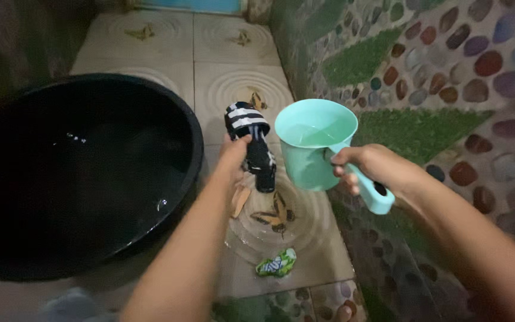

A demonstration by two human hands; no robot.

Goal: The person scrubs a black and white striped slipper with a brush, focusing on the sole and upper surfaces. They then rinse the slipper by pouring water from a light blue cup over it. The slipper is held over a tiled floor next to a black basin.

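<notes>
Hands apart over wet tiled floor (233, 89). Left hand (233, 156) clamped on striped cloth (250, 140), held beside black basin (78, 173). Right hand (368, 167) gripping handle of teal dipper (314, 143), water inside, upright.

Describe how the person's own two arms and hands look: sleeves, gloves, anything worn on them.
Both forearms are bare as far as the picture reaches: no sleeves show. The left hand and right hand wear no gloves. No watch, bracelet or ring can be seen on either wrist or hand, though the dim light and some blur hide fine detail. Both arms are slim and enter from the bottom edge of the head view.
</notes>
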